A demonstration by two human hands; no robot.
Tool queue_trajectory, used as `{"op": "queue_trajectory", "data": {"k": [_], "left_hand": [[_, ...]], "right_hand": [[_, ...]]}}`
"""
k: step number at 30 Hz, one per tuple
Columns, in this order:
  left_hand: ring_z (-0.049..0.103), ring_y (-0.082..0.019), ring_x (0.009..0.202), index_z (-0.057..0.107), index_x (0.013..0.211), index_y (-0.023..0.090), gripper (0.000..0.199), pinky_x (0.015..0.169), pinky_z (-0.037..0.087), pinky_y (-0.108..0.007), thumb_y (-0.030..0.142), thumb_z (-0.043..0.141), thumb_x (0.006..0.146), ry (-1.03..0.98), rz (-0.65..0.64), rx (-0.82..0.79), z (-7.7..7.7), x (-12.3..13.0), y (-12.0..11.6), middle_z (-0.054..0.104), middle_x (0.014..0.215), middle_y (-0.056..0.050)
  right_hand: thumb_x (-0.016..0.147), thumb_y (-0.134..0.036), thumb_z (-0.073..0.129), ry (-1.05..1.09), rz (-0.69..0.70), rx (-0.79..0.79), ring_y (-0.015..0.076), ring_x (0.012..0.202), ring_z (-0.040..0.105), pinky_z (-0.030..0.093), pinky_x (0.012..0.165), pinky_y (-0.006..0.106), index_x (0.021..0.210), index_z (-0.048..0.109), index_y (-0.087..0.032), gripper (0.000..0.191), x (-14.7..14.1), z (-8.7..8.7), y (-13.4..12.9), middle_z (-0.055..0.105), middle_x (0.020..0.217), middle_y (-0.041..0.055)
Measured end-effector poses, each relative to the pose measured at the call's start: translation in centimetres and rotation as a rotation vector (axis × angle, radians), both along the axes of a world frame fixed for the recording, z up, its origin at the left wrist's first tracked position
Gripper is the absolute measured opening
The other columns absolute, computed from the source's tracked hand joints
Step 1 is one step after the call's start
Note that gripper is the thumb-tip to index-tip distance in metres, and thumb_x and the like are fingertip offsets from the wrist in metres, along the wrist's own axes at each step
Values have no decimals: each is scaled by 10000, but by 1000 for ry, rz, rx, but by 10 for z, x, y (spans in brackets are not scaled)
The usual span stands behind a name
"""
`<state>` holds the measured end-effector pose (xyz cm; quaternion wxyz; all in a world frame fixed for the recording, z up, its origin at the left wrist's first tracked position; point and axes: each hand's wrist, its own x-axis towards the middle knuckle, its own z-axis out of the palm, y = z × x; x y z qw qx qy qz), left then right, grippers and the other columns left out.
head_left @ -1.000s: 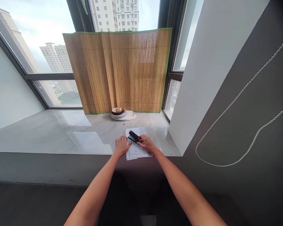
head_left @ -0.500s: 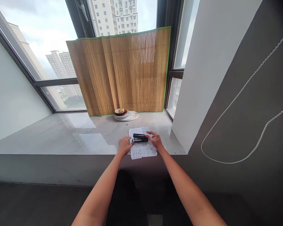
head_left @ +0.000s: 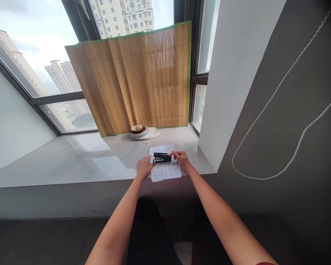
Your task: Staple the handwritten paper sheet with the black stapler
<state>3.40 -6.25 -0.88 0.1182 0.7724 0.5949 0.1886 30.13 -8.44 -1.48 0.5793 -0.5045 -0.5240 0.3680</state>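
A black stapler (head_left: 162,159) with a silvery strip and a small orange-red spot near its right end lies on sheets of paper (head_left: 165,172) covered in small dark marks. My left hand (head_left: 145,167) rests on the sill at the papers' left edge, fingers spread, its thumb reaching to the stapler's left end. At the other end, my right hand (head_left: 181,159) has its fingertips closed on the stapler beside the orange-red spot. The exact finger contact is too small to make out.
A stack of plates (head_left: 139,133) stands farther back on the pale windowsill (head_left: 71,162), before a bamboo mat (head_left: 143,77) leaning on the window. A beaded blind cord (head_left: 253,178) hangs at right beside the white wall (head_left: 231,73). The sill's front edge runs just below the papers.
The camera view has tilted and shifted slightly. Both hands stay around the stapler; the right fingers have shifted a little at its right end.
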Motion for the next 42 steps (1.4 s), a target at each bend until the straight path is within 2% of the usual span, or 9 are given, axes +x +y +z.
{"op": "queue_trajectory", "data": {"k": [10,16,19,23,26,28,33,37,42], "left_hand": [[537,-319,1429,523,1361,236,508,1219,248,-484,427,696,924,-130,20,11,3,-2,1,620,1494,-150],[557,-325,1398,511,1387,243,530,1205,263,-469,460,675,932,-125,8,0,3,-3,1,620,1503,-133],[524,-350,1413,472,1448,240,621,1170,313,-448,505,676,925,-125,45,-16,2,-4,2,579,1550,-135],[461,-388,1450,423,1503,214,748,1106,377,-429,547,701,894,-141,102,-43,-2,-6,3,535,1587,-162],[465,-388,1449,429,1497,206,736,1116,376,-428,529,705,895,-153,92,-28,-4,-6,4,547,1577,-163],[476,-378,1452,426,1497,195,741,1123,381,-423,513,714,893,-171,81,-18,-4,-5,4,540,1580,-174],[473,-373,1482,423,1512,164,785,1137,400,-430,481,747,871,-193,75,-12,-5,-5,4,490,1606,-229],[338,-386,1576,314,1610,137,1032,1238,323,-473,438,845,778,-276,15,-47,-5,-6,4,340,1693,-255],[93,-359,1652,177,1676,134,1336,1328,193,-462,428,965,638,-601,-81,11,-4,-10,4,111,1766,-240]], "right_hand": [[843,-602,540,-191,-38,28,124,517,332,275,537,289,520,548,-227,495,-6,-1,4,322,484,-46],[820,-577,539,-205,-56,52,115,550,288,251,540,278,511,356,-246,487,-9,-2,6,294,523,-48],[834,-603,534,-212,-65,44,121,557,307,275,553,278,519,396,-243,497,-10,-2,5,305,523,-46],[881,-658,511,-199,-45,52,153,593,421,370,601,288,699,665,-218,500,-6,0,2,464,571,-25],[867,-655,603,-245,-121,155,202,800,555,476,774,325,1003,748,-206,492,-4,5,2,670,864,44],[846,-630,684,-341,-167,188,236,948,584,495,897,370,1087,728,-212,484,-6,12,5,703,1047,81],[759,-433,878,-649,90,142,282,1226,596,487,1034,405,1242,688,-234,556,-26,27,20,689,1301,108],[759,-266,869,-803,188,68,251,1044,680,508,876,321,1189,730,-236,453,-42,31,25,763,1127,61],[826,-228,806,-892,71,28,264,905,690,456,754,317,1089,777,-245,264,-54,39,11,783,998,62]]}}
